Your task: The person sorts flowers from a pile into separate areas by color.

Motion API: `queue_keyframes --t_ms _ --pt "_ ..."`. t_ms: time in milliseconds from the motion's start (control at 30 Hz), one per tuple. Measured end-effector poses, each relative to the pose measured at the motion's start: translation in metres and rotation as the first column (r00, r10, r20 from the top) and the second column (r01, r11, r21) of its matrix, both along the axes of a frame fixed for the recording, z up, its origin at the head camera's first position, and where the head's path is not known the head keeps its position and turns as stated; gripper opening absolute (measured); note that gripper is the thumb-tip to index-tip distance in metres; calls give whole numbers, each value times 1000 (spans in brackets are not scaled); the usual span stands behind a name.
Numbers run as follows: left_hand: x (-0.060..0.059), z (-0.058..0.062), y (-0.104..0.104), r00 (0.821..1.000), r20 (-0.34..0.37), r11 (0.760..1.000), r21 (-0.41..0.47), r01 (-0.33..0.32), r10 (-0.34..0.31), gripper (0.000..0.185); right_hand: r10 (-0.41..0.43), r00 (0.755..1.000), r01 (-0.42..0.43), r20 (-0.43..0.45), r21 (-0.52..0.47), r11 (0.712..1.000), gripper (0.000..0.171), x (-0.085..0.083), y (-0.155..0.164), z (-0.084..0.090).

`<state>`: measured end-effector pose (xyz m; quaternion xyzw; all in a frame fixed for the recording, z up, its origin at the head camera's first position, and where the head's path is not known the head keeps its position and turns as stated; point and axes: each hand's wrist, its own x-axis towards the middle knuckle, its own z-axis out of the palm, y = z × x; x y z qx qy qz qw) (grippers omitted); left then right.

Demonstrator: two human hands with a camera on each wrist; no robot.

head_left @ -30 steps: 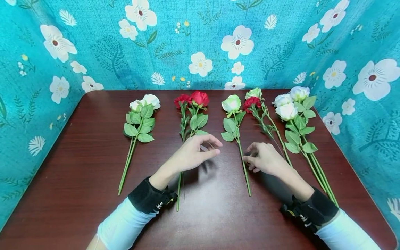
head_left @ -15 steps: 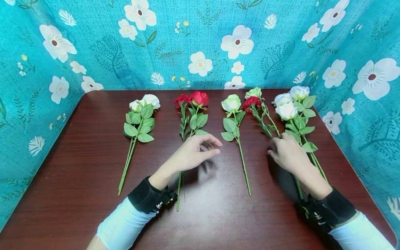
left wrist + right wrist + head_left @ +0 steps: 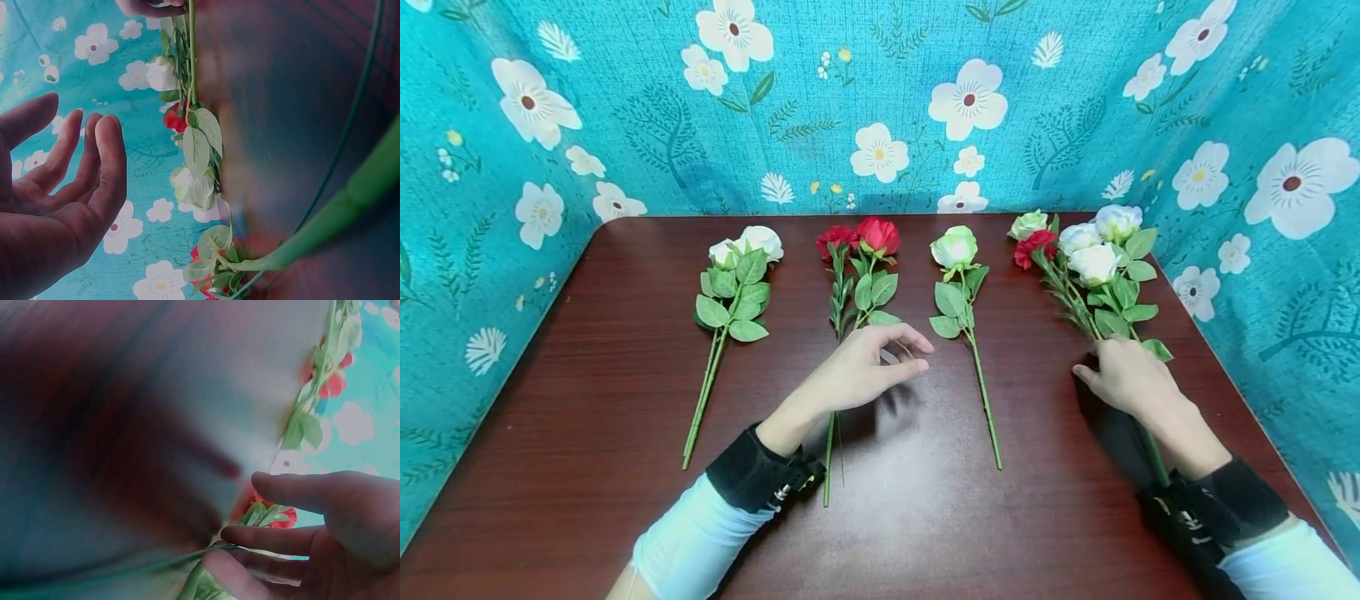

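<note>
So far we have three groups laid apart on the table (image 3: 587, 350), while at three o'clock our right hand (image 3: 1126, 379) curls over the mixed bunch (image 3: 1086, 271), still unsorted, and our left hand (image 3: 868, 367) hovers loosely spread, empty.

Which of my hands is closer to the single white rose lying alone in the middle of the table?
Left. Your left hand hovers just left of the single white rose and its stem; your right hand is farther right, on the mixed bunch.
</note>
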<state>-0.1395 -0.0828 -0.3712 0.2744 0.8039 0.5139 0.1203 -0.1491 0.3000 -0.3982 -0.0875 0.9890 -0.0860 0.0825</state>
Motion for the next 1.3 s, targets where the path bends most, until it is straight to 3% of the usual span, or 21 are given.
queue_keyframes --t_ms 367,567,800,1000,1067,1300 --pt "0 -2 0 1000 11 1000 -11 6 -6 18 -106 994 108 27 -61 992 32 -2 34 -3" --pt "0 -2 -1 1000 10 1000 -9 8 -8 19 -95 995 96 11 -83 992 31 -2 37 0" --pt "0 -2 -1 1000 17 1000 -14 12 -12 19 -130 989 119 -68 -144 982 29 -1 36 11" --pt "-1 -2 -1 1000 16 1000 -19 12 -11 19 -236 958 223 -163 -94 970 25 0 54 25" --pt "-1 -2 -1 1000 17 1000 -20 11 -11 19 -256 956 249 -143 -63 966 28 1 63 30" --pt "-1 0 0 1000 9 1000 -26 9 -9 19 -263 963 262 56 24 965 25 1 82 31"
